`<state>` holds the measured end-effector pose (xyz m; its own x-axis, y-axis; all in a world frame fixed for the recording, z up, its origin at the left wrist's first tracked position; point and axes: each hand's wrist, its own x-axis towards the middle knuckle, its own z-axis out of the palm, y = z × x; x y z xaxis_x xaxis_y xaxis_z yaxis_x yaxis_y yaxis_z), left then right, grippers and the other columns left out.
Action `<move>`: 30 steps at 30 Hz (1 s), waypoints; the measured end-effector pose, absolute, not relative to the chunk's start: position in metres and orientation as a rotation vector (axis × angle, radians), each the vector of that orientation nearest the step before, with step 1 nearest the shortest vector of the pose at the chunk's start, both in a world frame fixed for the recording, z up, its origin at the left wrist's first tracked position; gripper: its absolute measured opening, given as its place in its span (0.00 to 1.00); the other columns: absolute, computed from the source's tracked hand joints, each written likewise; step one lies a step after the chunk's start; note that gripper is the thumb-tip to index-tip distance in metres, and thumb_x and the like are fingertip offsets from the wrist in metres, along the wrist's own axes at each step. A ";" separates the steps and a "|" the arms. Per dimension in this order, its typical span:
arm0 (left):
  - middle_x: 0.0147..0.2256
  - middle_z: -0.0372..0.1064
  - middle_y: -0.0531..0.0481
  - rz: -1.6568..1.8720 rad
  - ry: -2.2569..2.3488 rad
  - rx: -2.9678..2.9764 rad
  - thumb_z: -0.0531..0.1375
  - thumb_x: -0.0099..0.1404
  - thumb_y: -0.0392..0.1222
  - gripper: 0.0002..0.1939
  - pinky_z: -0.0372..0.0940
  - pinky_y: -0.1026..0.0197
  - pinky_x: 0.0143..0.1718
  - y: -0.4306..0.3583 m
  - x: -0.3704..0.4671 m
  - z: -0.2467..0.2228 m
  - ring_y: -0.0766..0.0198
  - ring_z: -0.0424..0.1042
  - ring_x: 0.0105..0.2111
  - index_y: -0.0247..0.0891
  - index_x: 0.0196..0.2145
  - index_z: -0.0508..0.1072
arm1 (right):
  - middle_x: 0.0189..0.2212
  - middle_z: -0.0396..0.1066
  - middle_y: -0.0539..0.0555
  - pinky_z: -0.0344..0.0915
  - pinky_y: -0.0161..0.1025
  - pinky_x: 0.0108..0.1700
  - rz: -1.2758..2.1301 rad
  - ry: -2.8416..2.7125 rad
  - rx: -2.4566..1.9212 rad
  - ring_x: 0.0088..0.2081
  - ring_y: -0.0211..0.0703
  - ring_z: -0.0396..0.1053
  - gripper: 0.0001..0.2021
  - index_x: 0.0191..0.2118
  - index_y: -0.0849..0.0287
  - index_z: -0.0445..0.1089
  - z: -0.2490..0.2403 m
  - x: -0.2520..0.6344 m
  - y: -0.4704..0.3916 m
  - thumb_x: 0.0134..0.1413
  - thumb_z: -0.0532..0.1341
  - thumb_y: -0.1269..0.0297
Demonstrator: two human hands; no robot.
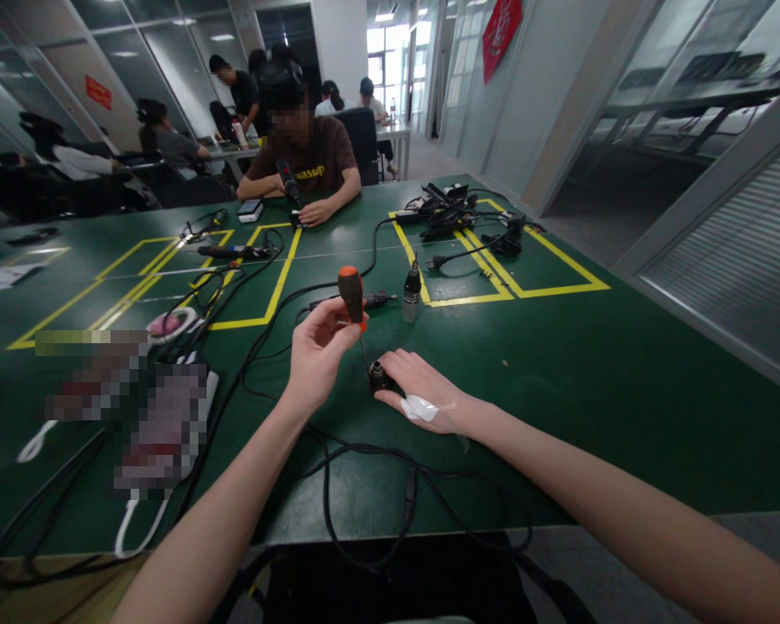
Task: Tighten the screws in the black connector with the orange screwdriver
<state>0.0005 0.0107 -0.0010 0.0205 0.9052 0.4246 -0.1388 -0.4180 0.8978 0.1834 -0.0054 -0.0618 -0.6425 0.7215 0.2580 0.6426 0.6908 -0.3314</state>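
My left hand (317, 351) is closed round a screwdriver (350, 296) with a dark handle and orange ends. The screwdriver stands nearly upright, its thin shaft pointing down beside a small black round part (378, 376) on the green table. Whether the tip touches that part I cannot tell. My right hand (425, 390), with white tape on its back, grips the part from the right, fingers curled over it. Beyond my hands stands a black tool with a clear lower section and a pointed top (412, 293). A dark pen-shaped tool (378, 300) lies behind the screwdriver.
Black cables (364, 449) loop across the table's near side. A pile of black corded tools (445, 212) lies at the back right inside yellow tape (562, 289). Two blurred devices (162, 425) with white cords lie left. Across the table, a person (308, 165) holds a power tool.
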 end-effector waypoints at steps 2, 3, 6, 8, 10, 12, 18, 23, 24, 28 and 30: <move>0.35 0.80 0.50 1.527 0.836 1.432 0.67 0.58 0.39 0.12 0.72 0.57 0.42 0.011 0.001 -0.001 0.61 0.77 0.34 0.41 0.41 0.80 | 0.44 0.72 0.62 0.66 0.50 0.47 0.290 -2.534 -1.073 0.44 0.54 0.68 0.10 0.47 0.61 0.68 -0.061 0.183 -0.005 0.71 0.59 0.59; 0.35 0.80 0.49 1.523 0.837 1.430 0.67 0.58 0.39 0.12 0.72 0.57 0.42 0.011 0.001 -0.001 0.61 0.77 0.34 0.41 0.41 0.80 | 0.44 0.71 0.61 0.65 0.50 0.47 0.291 -2.532 -1.072 0.44 0.53 0.68 0.10 0.47 0.60 0.68 -0.061 0.184 -0.005 0.70 0.59 0.59; 0.36 0.80 0.49 1.522 0.828 1.430 0.67 0.58 0.40 0.13 0.72 0.56 0.43 0.010 0.001 0.000 0.60 0.78 0.35 0.41 0.43 0.80 | 0.44 0.71 0.61 0.65 0.49 0.47 0.300 -2.525 -1.058 0.44 0.53 0.68 0.09 0.47 0.60 0.68 -0.061 0.184 -0.005 0.70 0.60 0.59; 0.36 0.80 0.50 1.523 0.828 1.442 0.68 0.58 0.41 0.13 0.72 0.56 0.43 0.010 0.001 0.000 0.60 0.78 0.36 0.42 0.42 0.80 | 0.44 0.71 0.61 0.66 0.50 0.47 0.301 -2.523 -1.050 0.44 0.54 0.68 0.09 0.47 0.60 0.67 -0.062 0.184 -0.005 0.70 0.59 0.59; 0.36 0.80 0.50 1.518 0.841 1.464 0.69 0.57 0.41 0.12 0.72 0.56 0.44 0.010 0.001 0.000 0.59 0.79 0.38 0.42 0.41 0.80 | 0.44 0.72 0.62 0.66 0.51 0.47 0.299 -2.520 -1.047 0.44 0.55 0.68 0.10 0.47 0.60 0.67 -0.062 0.184 -0.005 0.70 0.59 0.59; 0.37 0.80 0.49 1.514 0.852 1.485 0.71 0.56 0.41 0.12 0.72 0.56 0.44 0.009 0.001 0.000 0.58 0.79 0.39 0.41 0.39 0.80 | 0.44 0.72 0.62 0.66 0.51 0.47 0.291 -2.517 -1.054 0.44 0.55 0.68 0.10 0.47 0.60 0.67 -0.062 0.184 -0.005 0.71 0.58 0.59; 0.36 0.80 0.50 1.516 0.839 1.494 0.70 0.56 0.41 0.12 0.71 0.56 0.45 0.009 0.000 0.000 0.58 0.79 0.40 0.41 0.39 0.79 | 0.44 0.72 0.62 0.66 0.50 0.46 0.282 -2.533 -1.057 0.44 0.54 0.68 0.10 0.47 0.60 0.68 -0.060 0.183 -0.006 0.70 0.59 0.59; 0.34 0.78 0.50 1.514 0.851 1.517 0.71 0.53 0.38 0.12 0.69 0.59 0.41 0.007 0.000 0.002 0.61 0.76 0.36 0.40 0.36 0.78 | 0.45 0.72 0.62 0.66 0.50 0.46 0.267 -2.541 -1.056 0.44 0.54 0.68 0.10 0.48 0.61 0.67 -0.060 0.184 -0.006 0.70 0.60 0.59; 0.34 0.78 0.50 1.512 0.852 1.515 0.71 0.53 0.37 0.12 0.69 0.59 0.41 0.007 0.000 0.002 0.61 0.76 0.36 0.40 0.36 0.78 | 0.44 0.72 0.62 0.66 0.50 0.46 0.267 -2.540 -1.057 0.44 0.54 0.68 0.10 0.48 0.61 0.67 -0.060 0.184 -0.006 0.70 0.59 0.59; 0.32 0.77 0.51 1.509 0.836 1.489 0.69 0.54 0.38 0.11 0.70 0.58 0.42 0.007 0.000 0.003 0.61 0.76 0.35 0.39 0.37 0.79 | 0.43 0.72 0.61 0.66 0.49 0.46 0.277 -2.534 -1.064 0.44 0.53 0.68 0.09 0.47 0.60 0.67 -0.059 0.183 -0.006 0.70 0.59 0.59; 0.31 0.77 0.51 1.502 0.836 1.484 0.69 0.54 0.38 0.11 0.70 0.58 0.43 0.007 -0.001 0.003 0.61 0.77 0.34 0.39 0.38 0.80 | 0.43 0.72 0.61 0.66 0.49 0.45 0.279 -2.531 -1.063 0.43 0.53 0.68 0.09 0.46 0.60 0.67 -0.060 0.183 -0.006 0.70 0.59 0.59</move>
